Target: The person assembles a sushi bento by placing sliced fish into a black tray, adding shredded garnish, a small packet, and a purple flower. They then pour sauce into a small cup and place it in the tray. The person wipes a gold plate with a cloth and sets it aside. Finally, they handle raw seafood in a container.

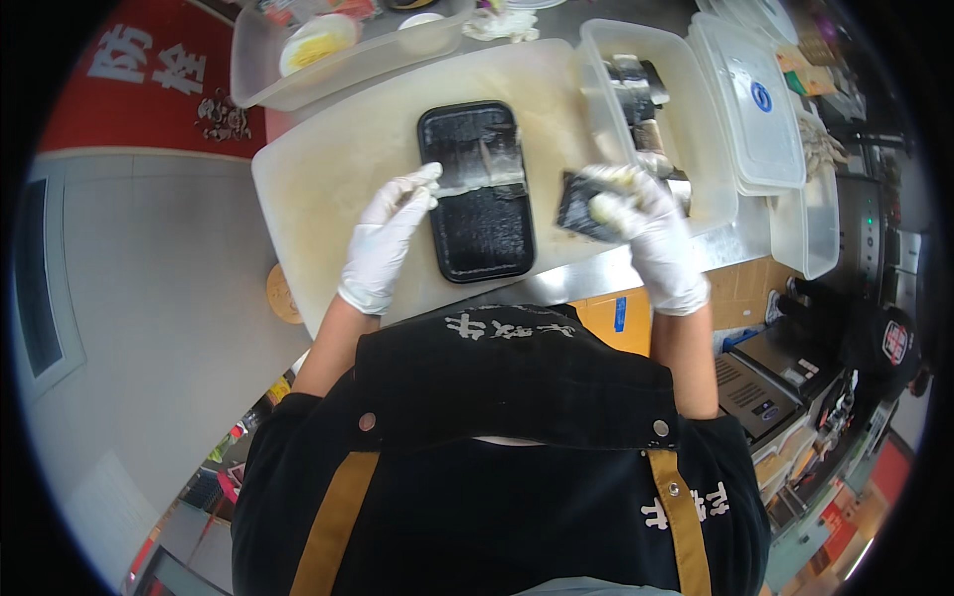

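A black rectangular tray (pixel 484 238) lies on the white cutting board. Across its far half rests a thin, dark, glossy sheet (pixel 467 159) with a pale strip along its near edge; I cannot tell what food it is. My left hand (pixel 393 223), in a white glove, pinches at the left end of that strip. To the right of the tray, my gloved right hand (pixel 641 223) grips a dark flat piece (pixel 579 207) between thumb and fingers. The piece is slightly blurred and sits over the board's right edge, near a clear tub.
The clear plastic tub (pixel 711 189) at right holds several dark-and-pale pieces. Lidded containers (pixel 750 109) stand beyond it. Behind the white cutting board (pixel 308 199) is another clear bin (pixel 348 74) with bowls. A metal counter edge (pixel 596 273) runs in front. A person (pixel 874 338) is at far right.
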Demonstrator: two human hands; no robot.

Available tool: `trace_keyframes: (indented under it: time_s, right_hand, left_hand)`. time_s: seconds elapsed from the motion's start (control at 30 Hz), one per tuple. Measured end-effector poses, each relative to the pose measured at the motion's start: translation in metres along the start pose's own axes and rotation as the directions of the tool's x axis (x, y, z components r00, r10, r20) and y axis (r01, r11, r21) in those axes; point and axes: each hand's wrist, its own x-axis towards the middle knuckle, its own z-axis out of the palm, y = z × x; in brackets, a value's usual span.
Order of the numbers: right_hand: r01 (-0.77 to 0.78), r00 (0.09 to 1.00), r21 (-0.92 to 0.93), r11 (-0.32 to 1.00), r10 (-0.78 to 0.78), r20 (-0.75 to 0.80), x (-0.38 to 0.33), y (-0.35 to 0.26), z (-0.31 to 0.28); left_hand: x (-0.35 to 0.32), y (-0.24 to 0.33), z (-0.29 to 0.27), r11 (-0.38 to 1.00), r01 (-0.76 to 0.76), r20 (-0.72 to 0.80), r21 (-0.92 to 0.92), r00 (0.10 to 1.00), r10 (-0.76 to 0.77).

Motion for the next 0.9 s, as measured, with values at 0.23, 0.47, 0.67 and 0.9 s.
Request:
trace_keyframes:
  time_s: [0.23, 0.47, 0.67, 0.9]
  right_hand:
    - [-0.176, 0.976, -0.173, 0.969, 0.195, 0.099, 0.014, 0.082, 0.044]
    - [0.267, 0.902, -0.806, 0.529, -0.431, 0.016, 0.04, 0.096, 0.053]
    - [0.128, 0.93, -0.805, 0.579, -0.352, -0.105, 0.032, 0.124, 0.046]
    - [0.179, 0.929, -0.893, 0.414, -0.371, 0.015, 0.045, 0.115, 0.04]
  left_hand:
    - [-0.016, -0.025, -0.021, 0.996, 0.057, 0.017, -0.066, 0.998, -0.056]
    - [-0.016, -0.042, -0.012, 0.889, -0.25, 0.109, 0.383, 0.968, 0.225]
    - [0.008, -0.045, 0.024, 0.827, -0.17, 0.152, 0.536, 0.983, 0.103]
    - [0.03, -0.05, 0.036, 0.737, -0.163, 0.153, 0.656, 0.985, 0.081]
